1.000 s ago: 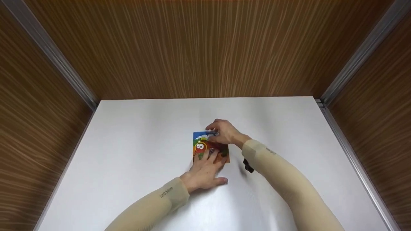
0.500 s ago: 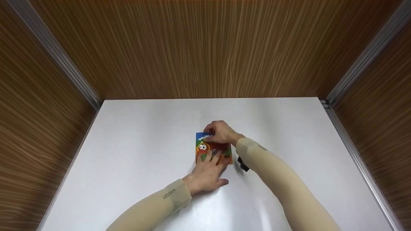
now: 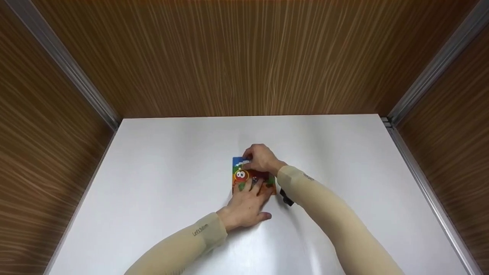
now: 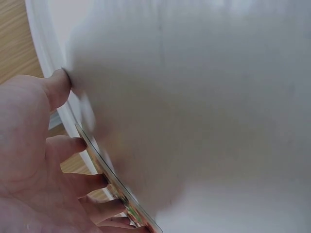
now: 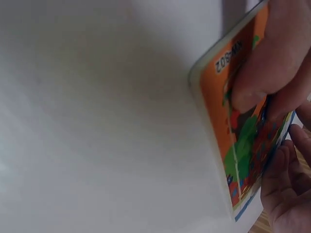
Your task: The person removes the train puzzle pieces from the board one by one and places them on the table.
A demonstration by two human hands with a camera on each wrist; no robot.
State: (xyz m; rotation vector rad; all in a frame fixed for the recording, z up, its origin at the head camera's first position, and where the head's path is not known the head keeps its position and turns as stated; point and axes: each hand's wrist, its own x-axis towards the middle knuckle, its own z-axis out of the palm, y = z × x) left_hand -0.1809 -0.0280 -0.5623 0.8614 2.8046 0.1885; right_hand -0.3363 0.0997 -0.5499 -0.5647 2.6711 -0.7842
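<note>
On white tabletop (image 3: 172, 183), presses cartoon picture board (image 3: 241, 175) with spread left hand (image 3: 245, 208). Pinches edge beyond that hand with nearer, curled right hand (image 3: 261, 157).

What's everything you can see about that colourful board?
The board looks stiff, with a pale edge and rounded corner. It shows a red, white-eyed cartoon face, blue above, orange below, and a code ending 802. It lies on the white table. The left grip's fingers rest on it; the right grip pinches near its far edge.
</note>
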